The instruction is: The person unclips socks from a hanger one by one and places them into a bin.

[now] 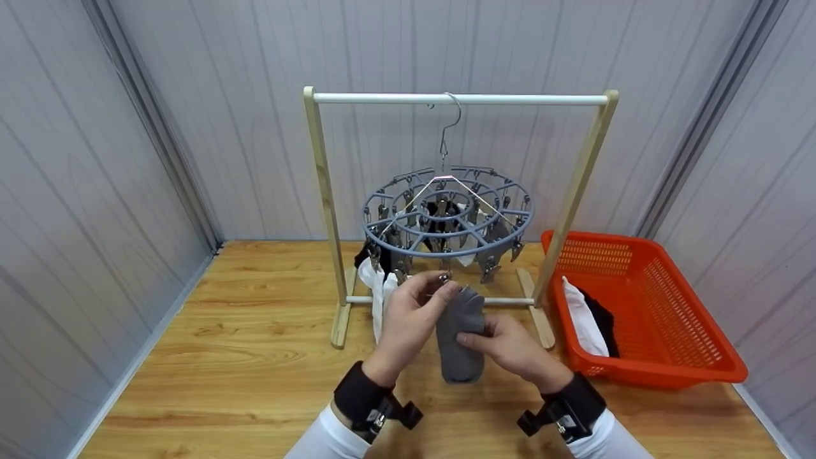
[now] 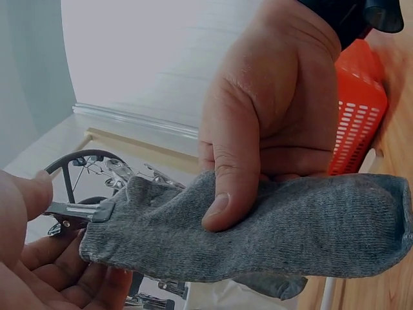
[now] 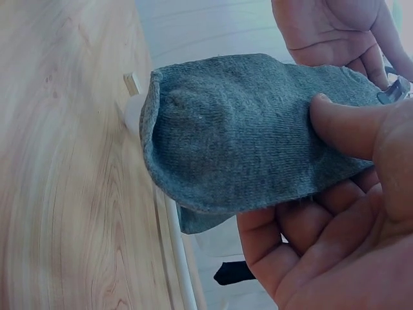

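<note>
A person's two bare hands work at a grey sock (image 1: 460, 350), which is held lengthwise just below the near edge of a round blue-grey hanger (image 1: 440, 254), over a wood-grain table (image 1: 255, 344). The left hand (image 1: 408, 315) pinches a small metal clip (image 2: 80, 212) between thumb and fingers; the clip's tip bites the sock's upper edge. The right hand (image 1: 515, 344) pinches the sock near its middle, the thumb lying flat along the facing side and the fingers curled behind. The sock's lower end points toward the near side, free of both hands.

The hanger hooks onto the white bar (image 1: 382, 98) of a wooden stand (image 1: 326, 185). Many clips dangle from its rings, with white cloth (image 1: 377, 296) hanging on the left and grey cloth (image 1: 494, 241) on the right. Right of the stand sits an orange-red basket (image 1: 650, 280), a white piece (image 1: 581, 319) and a black piece (image 1: 605, 322) lying side by side along its left wall. Each wrist wears a black strap (image 1: 364, 392).
</note>
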`<state>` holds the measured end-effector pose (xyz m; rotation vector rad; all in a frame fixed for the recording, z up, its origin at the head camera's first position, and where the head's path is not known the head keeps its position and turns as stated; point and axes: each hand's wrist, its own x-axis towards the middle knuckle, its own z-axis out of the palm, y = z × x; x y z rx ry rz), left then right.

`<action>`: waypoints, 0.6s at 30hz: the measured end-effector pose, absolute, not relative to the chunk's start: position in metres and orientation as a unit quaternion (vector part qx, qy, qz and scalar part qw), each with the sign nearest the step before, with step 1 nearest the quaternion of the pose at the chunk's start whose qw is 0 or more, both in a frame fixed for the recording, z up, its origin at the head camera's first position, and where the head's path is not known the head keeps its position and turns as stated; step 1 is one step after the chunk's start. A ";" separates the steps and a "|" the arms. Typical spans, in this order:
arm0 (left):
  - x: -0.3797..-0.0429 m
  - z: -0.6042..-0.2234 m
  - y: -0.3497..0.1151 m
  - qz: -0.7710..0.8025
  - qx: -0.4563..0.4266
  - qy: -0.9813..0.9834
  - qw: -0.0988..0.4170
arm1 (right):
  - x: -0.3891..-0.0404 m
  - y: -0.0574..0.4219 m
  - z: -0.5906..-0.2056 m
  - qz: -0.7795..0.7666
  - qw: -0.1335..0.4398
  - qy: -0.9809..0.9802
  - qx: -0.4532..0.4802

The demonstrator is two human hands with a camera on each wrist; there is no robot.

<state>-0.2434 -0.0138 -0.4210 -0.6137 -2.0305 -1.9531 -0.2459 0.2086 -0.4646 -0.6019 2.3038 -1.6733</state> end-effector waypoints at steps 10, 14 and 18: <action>-0.244 -0.421 -0.015 -0.672 -0.209 -0.696 0.141 | -0.245 0.209 -0.462 -0.569 0.120 0.789 -0.200; -0.244 -0.421 -0.015 -0.669 -0.208 -0.700 0.141 | -0.244 0.207 -0.463 -0.577 0.111 0.783 -0.205; -0.245 -0.423 -0.016 -0.666 -0.208 -0.701 0.146 | -0.244 0.205 -0.464 -0.585 0.105 0.776 -0.210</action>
